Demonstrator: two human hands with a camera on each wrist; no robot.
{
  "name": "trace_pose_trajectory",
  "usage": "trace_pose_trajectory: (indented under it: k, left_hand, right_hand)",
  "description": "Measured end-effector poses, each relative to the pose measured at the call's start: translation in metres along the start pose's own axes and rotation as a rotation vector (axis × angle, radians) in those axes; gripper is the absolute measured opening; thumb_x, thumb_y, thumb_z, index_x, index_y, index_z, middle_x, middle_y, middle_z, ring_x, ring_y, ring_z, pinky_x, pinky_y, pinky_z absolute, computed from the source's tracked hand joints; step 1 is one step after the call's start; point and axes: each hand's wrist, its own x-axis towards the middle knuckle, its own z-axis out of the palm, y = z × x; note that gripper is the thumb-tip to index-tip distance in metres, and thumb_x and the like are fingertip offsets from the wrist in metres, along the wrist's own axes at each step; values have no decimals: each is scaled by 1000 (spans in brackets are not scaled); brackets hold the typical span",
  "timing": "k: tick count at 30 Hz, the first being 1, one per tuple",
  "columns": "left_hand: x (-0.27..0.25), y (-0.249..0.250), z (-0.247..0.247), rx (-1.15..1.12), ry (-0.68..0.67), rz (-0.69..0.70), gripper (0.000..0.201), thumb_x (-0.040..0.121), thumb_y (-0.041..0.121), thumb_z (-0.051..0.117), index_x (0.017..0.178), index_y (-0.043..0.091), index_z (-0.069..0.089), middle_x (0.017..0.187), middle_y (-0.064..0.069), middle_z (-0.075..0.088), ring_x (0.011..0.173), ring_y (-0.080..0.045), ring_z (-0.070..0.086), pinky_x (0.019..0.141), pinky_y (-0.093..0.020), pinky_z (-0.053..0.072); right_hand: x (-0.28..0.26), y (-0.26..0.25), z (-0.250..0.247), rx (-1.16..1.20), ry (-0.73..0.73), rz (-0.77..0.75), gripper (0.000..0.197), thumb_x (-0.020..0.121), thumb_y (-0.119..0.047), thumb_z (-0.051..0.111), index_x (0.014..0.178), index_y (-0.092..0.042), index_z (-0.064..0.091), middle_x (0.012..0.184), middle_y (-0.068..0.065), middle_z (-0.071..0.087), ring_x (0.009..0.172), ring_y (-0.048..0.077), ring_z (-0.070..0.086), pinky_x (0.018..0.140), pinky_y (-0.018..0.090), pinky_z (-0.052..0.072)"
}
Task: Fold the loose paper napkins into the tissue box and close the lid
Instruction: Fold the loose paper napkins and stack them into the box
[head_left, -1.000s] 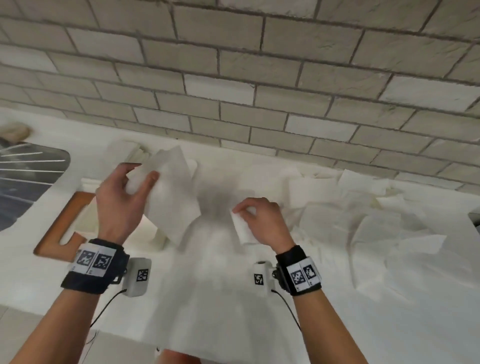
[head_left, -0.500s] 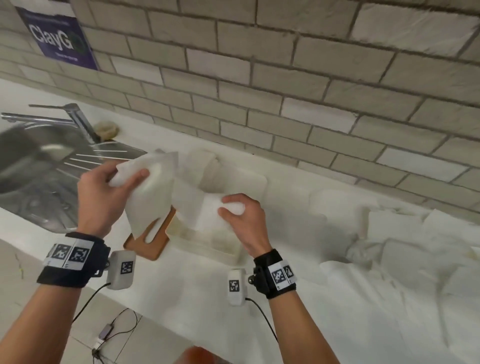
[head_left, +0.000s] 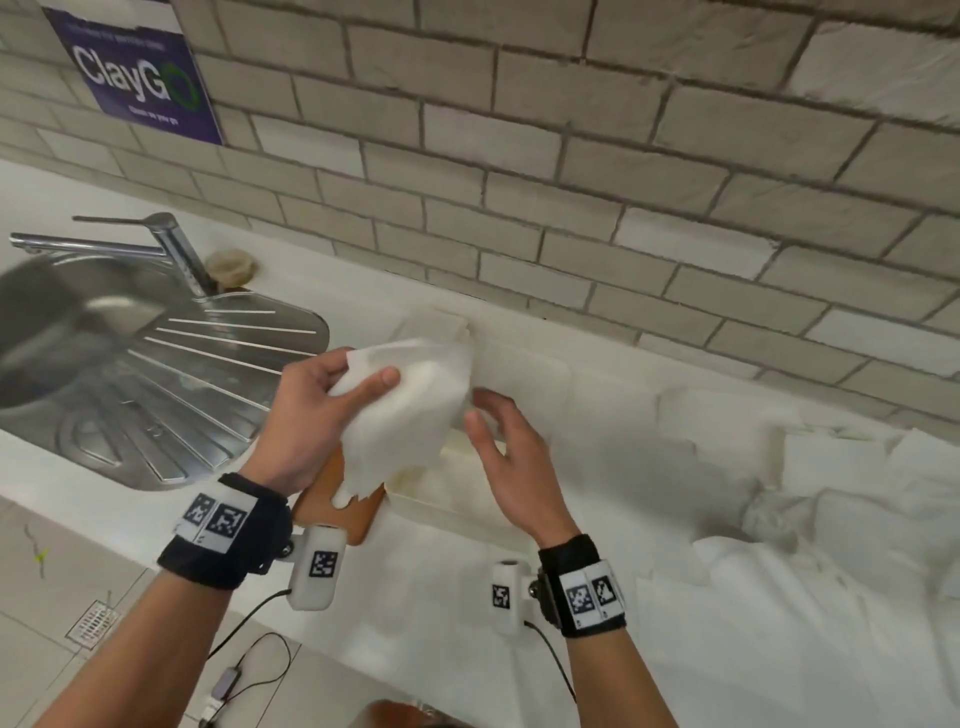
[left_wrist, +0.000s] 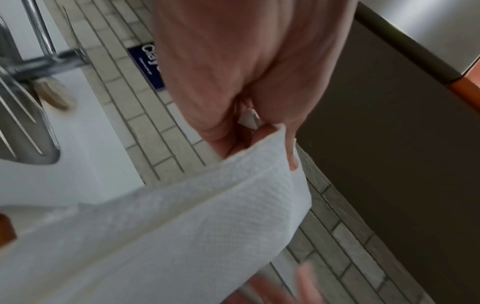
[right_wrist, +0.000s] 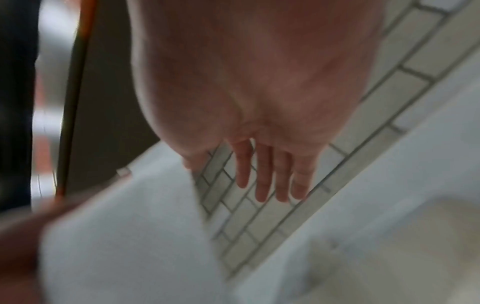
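I see my left hand (head_left: 311, 410) raised above the white counter (head_left: 441, 597), and it pinches a white embossed paper napkin (head_left: 410, 410) between the thumb and the fingers; the napkin hangs down from this grip. In the left wrist view the thumb (left_wrist: 291, 144) lies over the top edge of the napkin (left_wrist: 182, 226). My right hand (head_left: 511, 457) is just beside the napkin with fingers (right_wrist: 262, 181) straight and spread, grasping nothing. Below both hands stands the cream rectangular tissue box (head_left: 457, 493), open on top, and its brown wooden lid (head_left: 332, 499) lies on the counter touching its left side. Many loose white napkins (head_left: 779, 493) are spread on the counter to the right. A steel sink (head_left: 104, 364) with a tap is on the left.
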Motion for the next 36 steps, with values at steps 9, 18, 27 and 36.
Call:
trace_pose_trajectory:
  k: [9, 18, 27, 36]
  left_hand:
    - [-1, -16, 49, -151, -102, -154, 52, 82, 47, 88, 125, 22, 71, 102, -10, 80, 91, -28, 77, 81, -42, 59]
    - [-77, -67, 56, 38, -156, -198, 34, 82, 17, 89, 115, 19, 78, 113, 1, 81, 106, -24, 77, 93, -46, 62]
    - [-172, -153, 113, 176, -91, -136, 14, 99, 16, 75, 112, 21, 72, 105, 4, 80, 99, -16, 76, 89, -40, 62]
    - [-189, -205, 139, 288, 25, -127, 18, 98, 12, 75, 106, 24, 64, 98, 18, 72, 93, -4, 68, 80, -36, 52]
  right_hand:
    - [-18, -23, -5, 386, 106, 47, 30, 106, -33, 69, 135, -23, 67, 125, -5, 78, 115, 16, 75, 101, 49, 60]
    - [-136, 59, -63, 144, -36, 310, 38, 84, -32, 93, 118, -27, 75, 115, -8, 80, 107, 13, 76, 94, 49, 63]
    - [-220, 113, -17, 228, 535, 253, 16, 101, -19, 77, 112, -27, 66, 105, -9, 74, 98, 15, 71, 84, 29, 57]
    - [-235, 134, 0, 200, 660, 323, 41, 100, -5, 72, 130, -28, 58, 122, -13, 71, 119, 14, 67, 109, 45, 54]
